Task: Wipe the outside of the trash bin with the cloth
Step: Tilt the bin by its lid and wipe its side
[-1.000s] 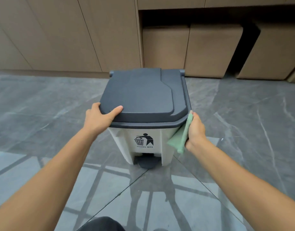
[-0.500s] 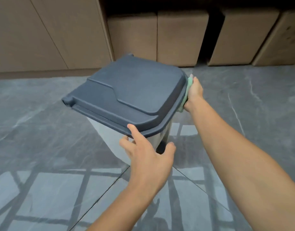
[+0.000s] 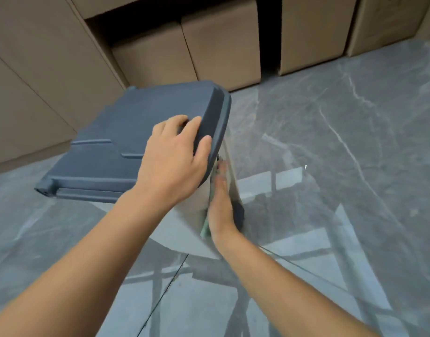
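Head view, left hand (image 3: 171, 164) gripping lid (image 3: 126, 122), right hand (image 3: 221, 210) pressing cloth (image 3: 205, 228)

Dark grey lid (image 3: 126, 132), green cloth (image 3: 205, 228)

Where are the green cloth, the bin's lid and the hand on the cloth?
green cloth (image 3: 205, 230), head view, lower edge by the wrist
lid (image 3: 136, 122), head view, flat dark top
right hand (image 3: 220, 210), head view, its back

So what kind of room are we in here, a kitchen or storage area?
Probably an indoor storage or utility corner: cardboard boxes sit in a recess beneath tan cabinet panels, the floor tiles are polished grey marble-look, and the trash bin is a pedal type.
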A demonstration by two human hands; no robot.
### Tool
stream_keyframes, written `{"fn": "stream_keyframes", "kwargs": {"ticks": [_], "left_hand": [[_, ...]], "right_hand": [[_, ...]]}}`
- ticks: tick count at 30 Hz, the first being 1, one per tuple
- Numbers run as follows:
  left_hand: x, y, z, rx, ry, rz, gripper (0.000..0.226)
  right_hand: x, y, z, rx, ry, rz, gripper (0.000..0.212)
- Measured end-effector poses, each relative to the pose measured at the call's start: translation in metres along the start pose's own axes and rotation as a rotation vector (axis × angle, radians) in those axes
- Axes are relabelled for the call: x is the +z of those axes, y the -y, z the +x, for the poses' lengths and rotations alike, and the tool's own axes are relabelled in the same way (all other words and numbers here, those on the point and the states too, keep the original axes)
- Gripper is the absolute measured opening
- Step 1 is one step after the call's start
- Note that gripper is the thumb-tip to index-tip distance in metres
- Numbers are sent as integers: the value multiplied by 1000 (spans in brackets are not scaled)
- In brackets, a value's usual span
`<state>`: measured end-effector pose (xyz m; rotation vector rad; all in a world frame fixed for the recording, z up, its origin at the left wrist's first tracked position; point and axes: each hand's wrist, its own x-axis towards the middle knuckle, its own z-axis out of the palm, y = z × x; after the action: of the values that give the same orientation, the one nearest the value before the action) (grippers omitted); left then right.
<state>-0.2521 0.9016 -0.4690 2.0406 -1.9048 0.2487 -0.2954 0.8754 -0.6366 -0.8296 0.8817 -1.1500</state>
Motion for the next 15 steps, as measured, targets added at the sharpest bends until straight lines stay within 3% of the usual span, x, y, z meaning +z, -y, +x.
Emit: {"fn": "stream_keyframes", "kwargs": {"ticks": [2,5,7,10,13,15], "left_hand": [[4,2,-1,52,-31,56,49],[-6,12,11,20,-14,11,44],[-11,17,20,32,-12,-10,38],[-9,21,21,54,-48,-81,32],[-5,23,12,55,-79,-134,31],[-5,25,13,50,-95,-146,31]], "right_hand": [[-8,-31,-17,86,-8,-73,58],[-7,-16,-9,297,-39,-73,62],[6,21,4,101,-10,-29,73],[23,41,6,-210,65,57,60],[10,-2,-29,-275,34,-2,53],[-6,-41,-44,-188,-30,-108,49]]}}
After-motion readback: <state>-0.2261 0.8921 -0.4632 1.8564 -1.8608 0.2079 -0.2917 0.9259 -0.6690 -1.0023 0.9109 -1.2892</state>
